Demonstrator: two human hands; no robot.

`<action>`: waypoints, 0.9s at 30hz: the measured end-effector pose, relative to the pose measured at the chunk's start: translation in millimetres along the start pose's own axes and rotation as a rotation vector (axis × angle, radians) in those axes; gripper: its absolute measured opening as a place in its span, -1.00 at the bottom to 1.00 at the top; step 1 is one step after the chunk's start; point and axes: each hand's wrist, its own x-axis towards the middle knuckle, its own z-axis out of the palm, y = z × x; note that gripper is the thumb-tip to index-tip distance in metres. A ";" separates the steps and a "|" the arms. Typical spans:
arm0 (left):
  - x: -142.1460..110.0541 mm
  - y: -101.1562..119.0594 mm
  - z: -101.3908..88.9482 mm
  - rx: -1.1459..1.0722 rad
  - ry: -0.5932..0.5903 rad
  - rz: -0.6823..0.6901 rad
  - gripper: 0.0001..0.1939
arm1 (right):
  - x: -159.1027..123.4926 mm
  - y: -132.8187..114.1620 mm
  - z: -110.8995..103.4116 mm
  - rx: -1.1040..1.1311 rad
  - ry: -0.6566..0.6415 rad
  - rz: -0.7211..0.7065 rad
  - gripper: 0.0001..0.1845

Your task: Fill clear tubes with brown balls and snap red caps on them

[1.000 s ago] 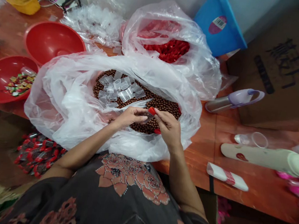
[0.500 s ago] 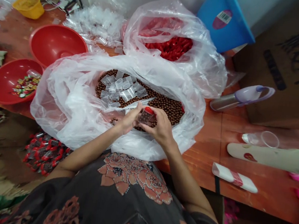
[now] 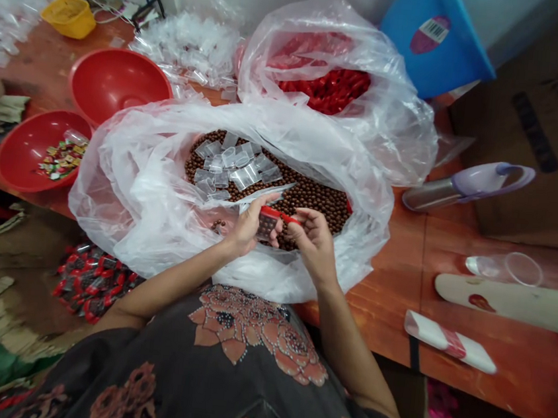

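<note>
Jar (image 3: 266,226): clear, brown balls seen thru its wall, held up over the open bag (image 3: 126,186), btwn both hands. Red lid (image 3: 283,217) runs along its top edge, towards R side. L hand (image 3: 250,227) is clamped round the jar, fingers wrapped, prob. to keep it steady while the other hand works. R hand (image 3: 316,243) has thumb & fingertips together on the lid's far end, apparently a light pinch for fine control; exact contact is small & hard to read.

Beneath: loose balls (image 3: 319,203) fill the bag, w/ clear tubes (image 3: 245,175) heaped on top, prob. for easy reach. Working over the bag likely means any dropped balls land back inside. Just behind, 2nd bag (image 3: 410,143) holds red caps (image 3: 338,92). To the L, two red bowls (image 3: 118,79), one w/ wrapped bits (image 3: 62,159). Below, near L forearm, a pile of red-topped jars (image 3: 95,276), apart from the loose parts. R side of table (image 3: 386,280): flask (image 3: 435,193), lying away from the hands.
</note>
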 end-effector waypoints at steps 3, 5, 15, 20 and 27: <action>-2.4 5.1 0.6 -0.012 -0.044 -0.054 -0.44 | 2.1 -3.0 0.0 0.178 0.126 0.167 -0.75; -2.9 5.9 1.1 -0.013 -0.062 -0.090 -0.43 | 4.5 -5.6 1.2 0.200 0.178 0.164 -0.72; 4.4 2.7 2.4 0.036 0.000 -0.106 -0.23 | -0.2 -11.3 9.0 -0.564 -0.193 -0.417 -0.16; 4.9 -5.1 1.4 0.082 0.020 -0.044 -0.43 | -0.9 -6.9 11.1 -0.756 -0.156 -0.570 -0.20; -3.4 -15.2 -13.4 0.329 -0.083 0.053 -0.47 | -2.4 1.1 8.7 -0.793 -0.153 -0.747 -0.25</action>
